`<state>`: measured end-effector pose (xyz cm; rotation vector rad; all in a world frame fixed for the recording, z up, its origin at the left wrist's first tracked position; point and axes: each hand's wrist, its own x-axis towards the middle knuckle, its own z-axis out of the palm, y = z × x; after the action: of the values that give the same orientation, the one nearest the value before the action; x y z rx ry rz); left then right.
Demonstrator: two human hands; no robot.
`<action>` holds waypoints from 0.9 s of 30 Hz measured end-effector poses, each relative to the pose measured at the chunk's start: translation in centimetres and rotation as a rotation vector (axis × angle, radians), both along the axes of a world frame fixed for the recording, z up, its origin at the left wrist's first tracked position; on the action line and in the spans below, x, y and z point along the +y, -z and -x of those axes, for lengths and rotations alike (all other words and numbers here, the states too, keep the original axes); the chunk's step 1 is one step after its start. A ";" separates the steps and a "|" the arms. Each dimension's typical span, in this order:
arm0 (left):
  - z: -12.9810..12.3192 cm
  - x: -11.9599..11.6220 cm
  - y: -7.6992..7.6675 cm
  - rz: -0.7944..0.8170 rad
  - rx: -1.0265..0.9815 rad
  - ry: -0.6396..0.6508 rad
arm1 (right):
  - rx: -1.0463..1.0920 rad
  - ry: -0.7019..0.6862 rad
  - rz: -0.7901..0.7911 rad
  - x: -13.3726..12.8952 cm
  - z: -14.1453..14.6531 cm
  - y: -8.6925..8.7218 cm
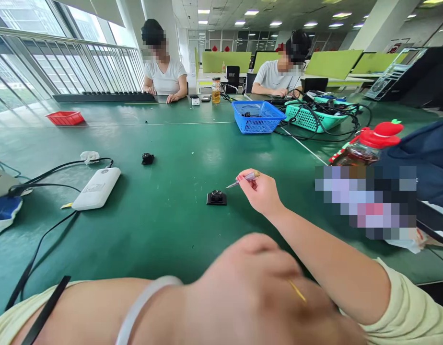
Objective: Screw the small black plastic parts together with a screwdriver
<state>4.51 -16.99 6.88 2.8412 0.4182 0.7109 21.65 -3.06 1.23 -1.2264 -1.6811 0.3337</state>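
Pinched in my right hand (261, 194) is a small screwdriver (249, 177) with a clear handle, its thin shaft pointing left. The tip is just up and to the right of a small black part on a square black base (216, 198), apart from it. My left hand (257, 292) is very near the camera, large and blurred, its back towards me and a gold ring on one finger. Its fingers are smeared, and whether they hold anything is not visible. Farther off to the left, another small black part (147, 159) lies on the green tabletop (164, 211).
A white power bank (97, 189) with black cables lies at left. Behind are a red tray (65, 118), a blue basket (258, 117) and a green basket (311, 118) full of cables. A red-lidded bottle (368, 143) stands right. Two people sit across the table.
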 end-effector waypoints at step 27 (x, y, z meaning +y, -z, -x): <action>3.8 15.4 6.6 0.423 -0.073 -0.532 | -0.369 -0.326 -0.276 -1.9 1.7 -0.5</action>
<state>0.72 -1.57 0.30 2.3060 1.1809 0.7005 19.95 -4.93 1.73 -0.8421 -2.1703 0.0642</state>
